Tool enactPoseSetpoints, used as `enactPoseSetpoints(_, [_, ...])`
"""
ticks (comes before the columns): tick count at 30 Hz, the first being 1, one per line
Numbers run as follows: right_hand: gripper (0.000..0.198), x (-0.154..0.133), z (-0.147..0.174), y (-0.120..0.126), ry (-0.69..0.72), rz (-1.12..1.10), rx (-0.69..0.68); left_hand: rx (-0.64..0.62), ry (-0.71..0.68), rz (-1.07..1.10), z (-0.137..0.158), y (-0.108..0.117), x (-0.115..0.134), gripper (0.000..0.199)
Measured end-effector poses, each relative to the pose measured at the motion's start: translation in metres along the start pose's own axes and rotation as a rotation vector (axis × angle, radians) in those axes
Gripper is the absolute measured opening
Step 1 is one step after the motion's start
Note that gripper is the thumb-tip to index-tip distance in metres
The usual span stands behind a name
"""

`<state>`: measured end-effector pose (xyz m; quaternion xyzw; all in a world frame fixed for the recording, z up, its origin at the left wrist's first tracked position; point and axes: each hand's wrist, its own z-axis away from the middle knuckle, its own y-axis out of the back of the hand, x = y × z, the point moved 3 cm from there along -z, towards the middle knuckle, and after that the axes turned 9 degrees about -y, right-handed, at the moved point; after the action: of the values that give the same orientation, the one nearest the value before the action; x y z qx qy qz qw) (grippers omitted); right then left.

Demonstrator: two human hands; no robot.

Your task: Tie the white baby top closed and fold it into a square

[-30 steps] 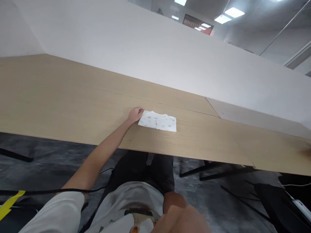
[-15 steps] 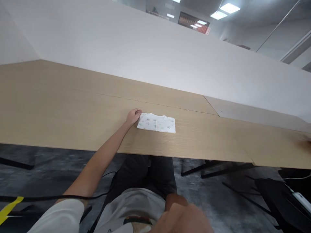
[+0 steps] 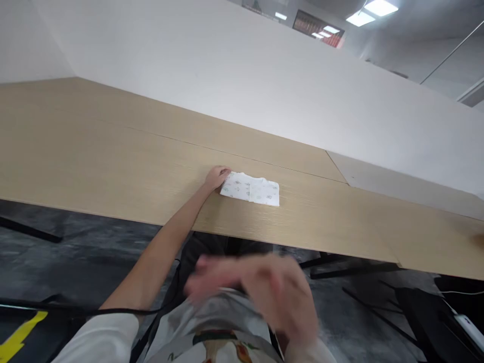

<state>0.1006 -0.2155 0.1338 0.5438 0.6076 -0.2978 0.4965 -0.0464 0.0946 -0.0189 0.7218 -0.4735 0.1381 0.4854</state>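
A folded white garment [image 3: 260, 190] with small printed figures lies flat on the wooden table, a curved neckline along its far edge. My left hand [image 3: 218, 176] rests on the table at the garment's far left corner, its fingers curled closed against that corner. Much nearer the camera, in front of my torso, my right hand [image 3: 260, 287] is raised above my lap and apart from the garment. Motion blurs its fingers, and I see no object in it.
The wooden table [image 3: 113, 156] runs across the view, with a white partition [image 3: 212, 75] behind it. A dark cable [image 3: 75, 311] crosses my left arm at the lower left. Black chair parts [image 3: 423, 312] stand at the lower right. A blurred brown shape shows at the far right edge.
My right hand has swung up and left from the bottom of the view, over my lap. My left hand stays at the garment's corner. The camera view has turned slightly.
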Motion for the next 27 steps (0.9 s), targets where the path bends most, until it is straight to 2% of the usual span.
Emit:
enactPoseSetpoints(2, [0.033,0.028,-0.029,0.017,-0.098,0.023,0.142,-0.025,-0.026,-0.022,-0.001,0.0,0.001,0.038])
enactPoseSetpoints(3, [0.037,0.048,-0.048,0.032,-0.135,0.069,0.26,-0.041,-0.028,-0.044,-0.001,0.0,0.0,0.037])
enactPoseSetpoints(5, [0.045,0.097,-0.086,0.072,-0.142,0.265,0.481,-0.073,-0.005,-0.101,-0.002,-0.002,-0.002,0.037])
enactPoseSetpoints(7, [0.046,0.15,-0.116,0.115,-0.227,0.462,0.615,-0.096,0.028,-0.146,-0.003,-0.003,-0.005,0.038])
enactPoseSetpoints(9, [0.044,0.195,-0.131,0.15,-0.371,0.632,0.625,-0.111,0.04,-0.165,-0.003,-0.003,-0.008,0.038])
enactPoseSetpoints(12, [0.038,0.231,-0.134,0.175,-0.437,0.76,0.505,-0.112,0.048,-0.173,-0.003,-0.002,-0.011,0.036])
enactPoseSetpoints(15, [0.033,0.238,-0.131,0.176,-0.41,0.765,0.456,-0.083,0.042,-0.157,-0.001,0.001,-0.009,0.032])
enactPoseSetpoints(20, [0.018,0.22,-0.132,0.168,-0.335,0.738,0.508,0.075,-0.021,-0.035,0.004,0.011,0.018,0.022])
enactPoseSetpoints(23, [0.016,0.195,-0.13,0.168,-0.263,0.689,0.531,0.158,-0.099,0.069,0.002,0.026,0.047,0.017])
enactPoseSetpoints(27, [0.019,0.136,-0.124,0.184,-0.038,0.633,0.665,0.225,-0.362,0.053,-0.014,0.067,0.099,0.019])
